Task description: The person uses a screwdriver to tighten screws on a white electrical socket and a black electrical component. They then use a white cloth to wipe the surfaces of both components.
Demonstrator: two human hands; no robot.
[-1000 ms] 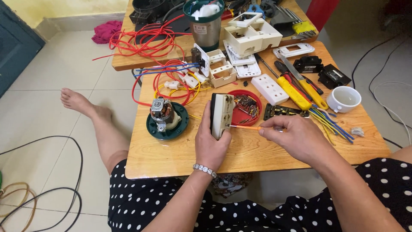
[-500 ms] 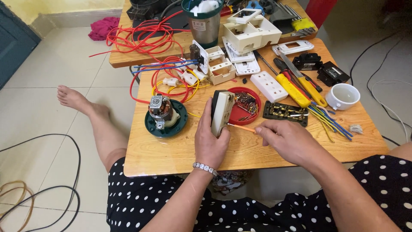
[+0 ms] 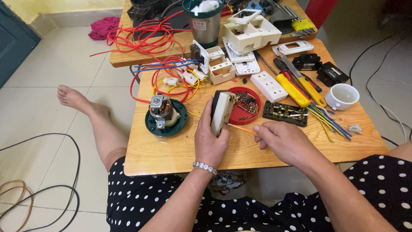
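1. Head view: a cream rectangular socket unit (image 3: 222, 112) with a dark edge is held upright on its side at the middle of the wooden desk (image 3: 171, 150), just left of a red dish (image 3: 253, 112) filled with small screws and parts.
2. The unit is clasped from behind by the left hand (image 3: 209, 139), its grip closed around the casing; a beaded bracelet (image 3: 205, 167) is worn at the wrist.
3. A thin orange-handled screwdriver (image 3: 241, 128) is pinched in the closed grip of the right hand (image 3: 285, 141), its tip set against the unit's lower face.
4. Nearby are seen a small motor on a green base (image 3: 165, 116), a white multi-socket block (image 3: 269, 86), a yellow-handled tool (image 3: 292, 90) and a white cup (image 3: 342, 96).
5. Compared with the frames before, the unit is held in much the same upright pose, and the right hand has stayed close beside it with the screwdriver.
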